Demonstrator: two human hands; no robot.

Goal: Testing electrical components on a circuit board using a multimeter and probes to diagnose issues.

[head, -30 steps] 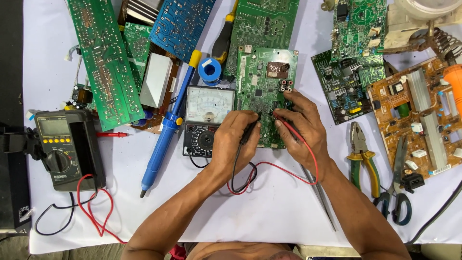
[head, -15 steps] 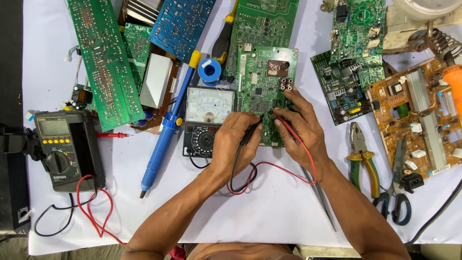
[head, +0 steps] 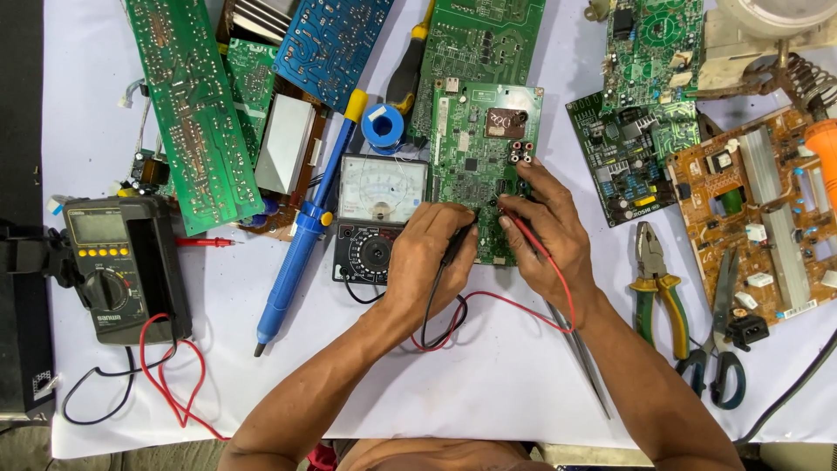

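A green circuit board [head: 479, 139] lies in the middle of the white table sheet [head: 506, 384]. My left hand [head: 427, 257] grips a black test probe [head: 456, 244] with its tip on the board's lower edge. My right hand [head: 545, 231] grips a red test probe [head: 521, 228], also touching the board. Black and red leads [head: 453, 318] loop from both probes back to the analog multimeter [head: 379, 214], which sits just left of the board.
A digital multimeter [head: 113, 266] with red and black leads sits at the left. A blue desoldering pump [head: 301, 231], solder spool [head: 384, 126], several other circuit boards, tweezers [head: 580, 358], green-handled pliers [head: 658, 292] and scissors [head: 719, 349] surround the work area.
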